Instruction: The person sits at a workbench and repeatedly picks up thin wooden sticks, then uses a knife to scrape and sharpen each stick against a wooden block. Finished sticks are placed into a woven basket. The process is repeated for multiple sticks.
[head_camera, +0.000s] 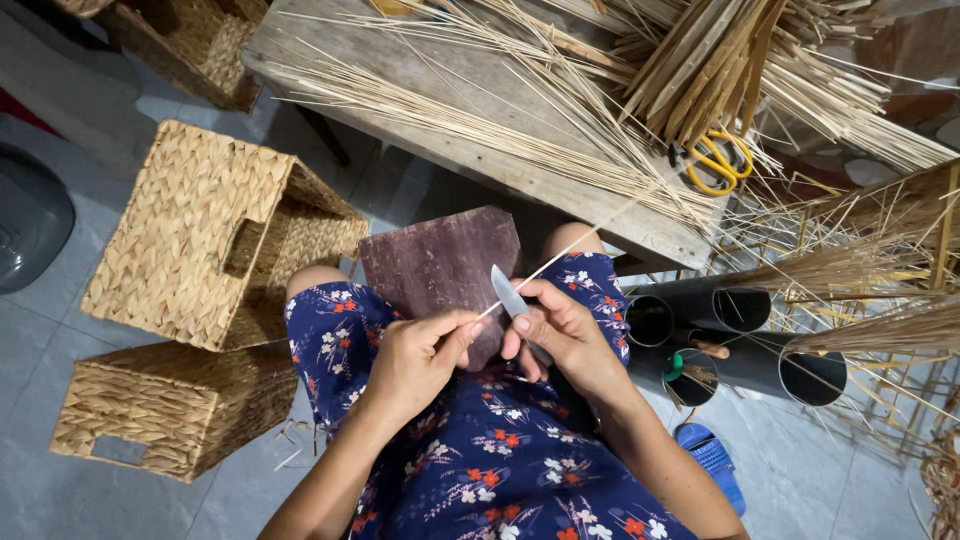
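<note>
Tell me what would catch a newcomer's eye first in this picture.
At centre, the right hand holds a small knife against a thin bamboo sliver that the left hand pinches, over a dark board on the lap. Heaps of pale bamboo strips with yellow scissors cover the wooden bench above, and two woven baskets stand on the floor at left.
</note>
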